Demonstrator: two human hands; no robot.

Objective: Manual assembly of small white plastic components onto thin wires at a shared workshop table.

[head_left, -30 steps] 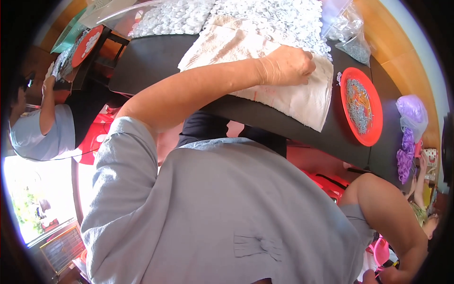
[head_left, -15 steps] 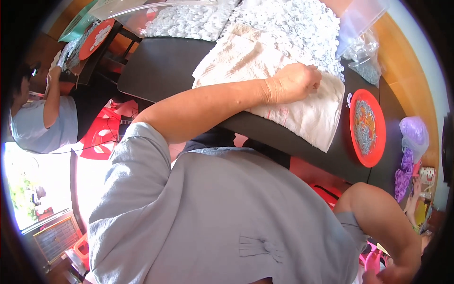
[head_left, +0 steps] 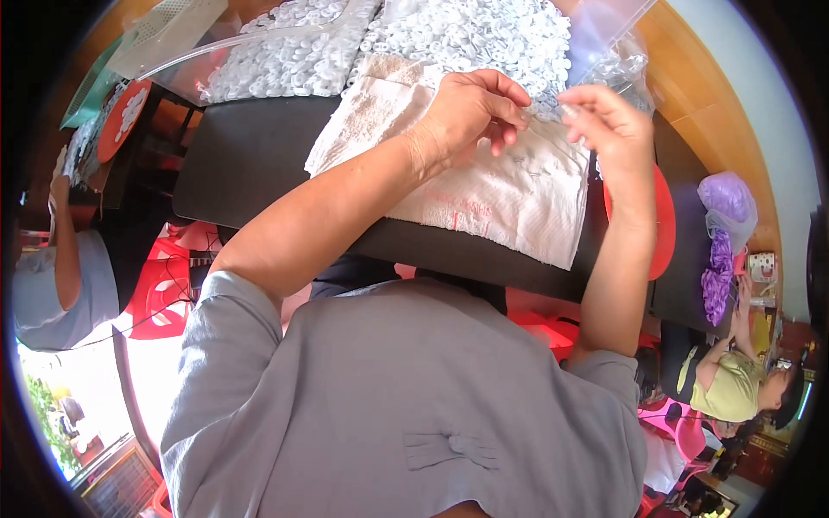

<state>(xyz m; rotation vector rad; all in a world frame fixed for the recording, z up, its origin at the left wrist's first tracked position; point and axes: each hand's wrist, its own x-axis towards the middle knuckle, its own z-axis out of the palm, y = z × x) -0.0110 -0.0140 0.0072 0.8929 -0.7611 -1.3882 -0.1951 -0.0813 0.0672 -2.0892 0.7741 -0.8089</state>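
My left hand [head_left: 471, 112] hovers over a white cloth towel [head_left: 518, 203] spread on a dark table [head_left: 250, 164], fingers curled and thumb close to the fingertips; whether they hold anything I cannot tell. My right hand [head_left: 609, 129] is raised just to its right, its fingertips pinched on a small pale piece [head_left: 566, 108]. Behind both hands lies a big heap of small white pieces [head_left: 466, 34]. A crumpled clear plastic bag [head_left: 626, 60] sits beyond my right hand.
A red round plate [head_left: 663, 229] lies under my right forearm. Purple bags [head_left: 721, 216] sit at the table's right end. Another red plate with white pieces [head_left: 121, 121] is far left. One person [head_left: 60, 276] sits at left, another [head_left: 734, 388] at lower right. Red chairs [head_left: 164, 293] stand below the table.
My right hand has come up from low at my side to the towel beside my left hand. My left hand has lifted off the towel and curled its fingers.
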